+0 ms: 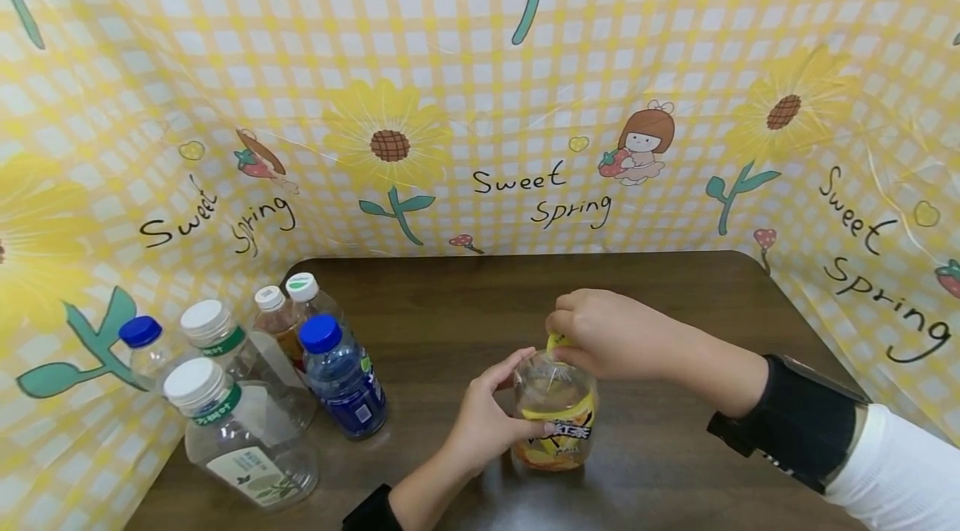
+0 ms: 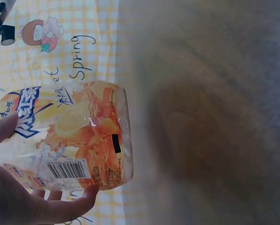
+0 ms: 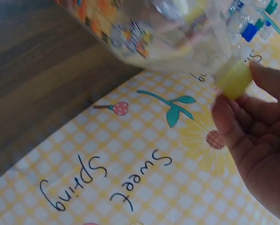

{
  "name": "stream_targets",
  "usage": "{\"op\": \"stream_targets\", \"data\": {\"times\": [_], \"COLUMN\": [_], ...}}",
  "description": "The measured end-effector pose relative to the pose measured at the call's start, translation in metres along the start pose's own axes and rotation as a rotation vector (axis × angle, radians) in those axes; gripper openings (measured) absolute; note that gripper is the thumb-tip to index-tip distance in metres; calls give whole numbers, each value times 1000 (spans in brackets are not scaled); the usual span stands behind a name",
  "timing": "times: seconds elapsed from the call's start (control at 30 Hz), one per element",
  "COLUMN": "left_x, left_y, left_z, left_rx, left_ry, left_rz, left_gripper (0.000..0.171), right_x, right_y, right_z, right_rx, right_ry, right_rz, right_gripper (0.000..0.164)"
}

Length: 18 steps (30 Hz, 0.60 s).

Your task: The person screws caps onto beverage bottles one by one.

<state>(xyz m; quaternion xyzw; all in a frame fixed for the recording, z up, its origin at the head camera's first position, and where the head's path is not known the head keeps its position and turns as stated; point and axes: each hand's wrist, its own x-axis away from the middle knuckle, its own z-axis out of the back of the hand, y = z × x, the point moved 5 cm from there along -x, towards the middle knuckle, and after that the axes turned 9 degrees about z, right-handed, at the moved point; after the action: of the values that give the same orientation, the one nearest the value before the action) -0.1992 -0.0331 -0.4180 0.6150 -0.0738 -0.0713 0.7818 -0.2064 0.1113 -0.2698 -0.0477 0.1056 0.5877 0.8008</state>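
A clear plastic bottle [image 1: 558, 399] with a yellow and orange label stands upright on the brown table in the head view. My left hand [image 1: 491, 414] grips its side, thumb across the label. The left wrist view shows the label's barcode [image 2: 69, 169] and the fingers curled round the bottle. At the top, my right hand [image 1: 609, 333] pinches the yellow cap [image 3: 234, 80] between thumb and fingers. The cap sits at the bottle's mouth; whether it is loose I cannot tell.
Several capped bottles stand at the left: a blue-capped one with a blue label [image 1: 356, 410], a large white-capped one [image 1: 251, 448] and others behind. A yellow checked cloth [image 1: 480, 97] rises round the dark wooden table [image 1: 675, 464].
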Motion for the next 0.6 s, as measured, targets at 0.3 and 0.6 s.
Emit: {"op": "stream_targets", "data": {"times": [0.3, 0.6], "left_x": [1, 2], "left_y": [0, 0], "left_z": [-1, 1], "left_rx": [58, 25], "left_ry": [-56, 29], "left_rz": [-4, -31], "left_gripper": [84, 82], "right_x": [3, 1], "right_y": [-3, -7], "right_z": [6, -3], "right_rx": [-191, 21], "right_ry": [-17, -35], "right_rz": [79, 72], "right_gripper": [22, 21]}}
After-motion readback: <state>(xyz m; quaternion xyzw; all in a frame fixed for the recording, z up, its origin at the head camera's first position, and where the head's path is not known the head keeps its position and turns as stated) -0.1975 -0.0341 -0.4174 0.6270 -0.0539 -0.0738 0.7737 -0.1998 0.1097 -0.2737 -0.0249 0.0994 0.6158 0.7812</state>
